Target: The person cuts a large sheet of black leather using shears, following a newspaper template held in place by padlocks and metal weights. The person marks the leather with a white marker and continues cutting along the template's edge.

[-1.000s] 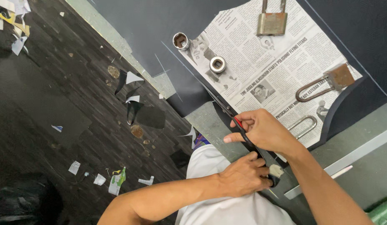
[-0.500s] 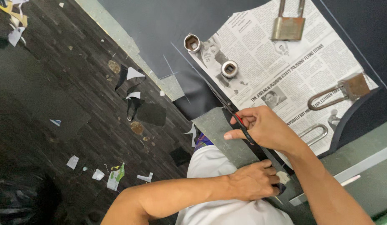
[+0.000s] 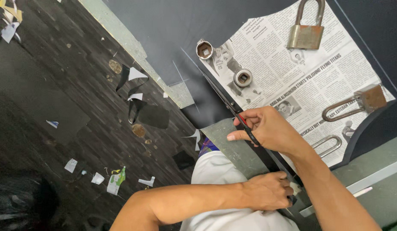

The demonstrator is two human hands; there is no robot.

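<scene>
Head view: my right hand (image 3: 267,128) pinches the slim red-and-black cutting tool (image 3: 247,128) on the black sheet (image 3: 207,107) at the worktop's edge—left hand (image 3: 267,190), fingers curled, presses the long straightedge (image 3: 271,156); keep it firm.

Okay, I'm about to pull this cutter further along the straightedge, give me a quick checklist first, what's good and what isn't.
1. Right hand gripping the red-and-black cutter: ok.
2. Left hand down on the straightedge near its end: ok.
3. Newspaper weighted by padlocks and sockets: ok.
4. Blade tip seated against the edge: cannot tell, hidden by fingers.
5. Left fingers clear of the cutting line: cannot tell.
6. Floor free of scraps: not ok.
</scene>
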